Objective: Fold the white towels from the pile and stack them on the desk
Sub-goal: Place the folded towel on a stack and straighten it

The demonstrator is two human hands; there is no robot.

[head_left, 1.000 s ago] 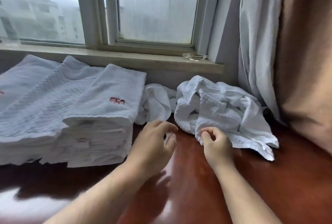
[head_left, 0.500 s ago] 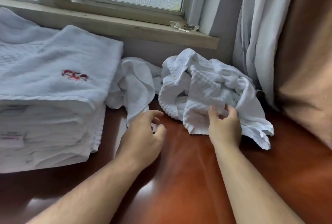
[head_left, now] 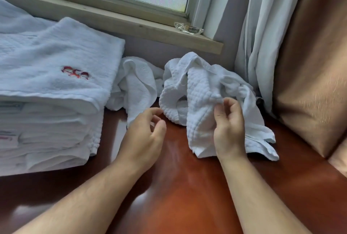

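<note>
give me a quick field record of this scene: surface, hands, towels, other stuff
surface: glossy red-brown desk
right hand: pinches a fold of the crumpled waffle towel
left hand: fingers loosely curled, holds nothing, beside the towel
second loose towel: crumpled between the waffle towel and the stack
folded stack: on the left of the desk, top towel has a red embroidered mark
windowsill: glass dish at its right end
curtains: white curtain, tan drape at right

No legible text on anything
</note>
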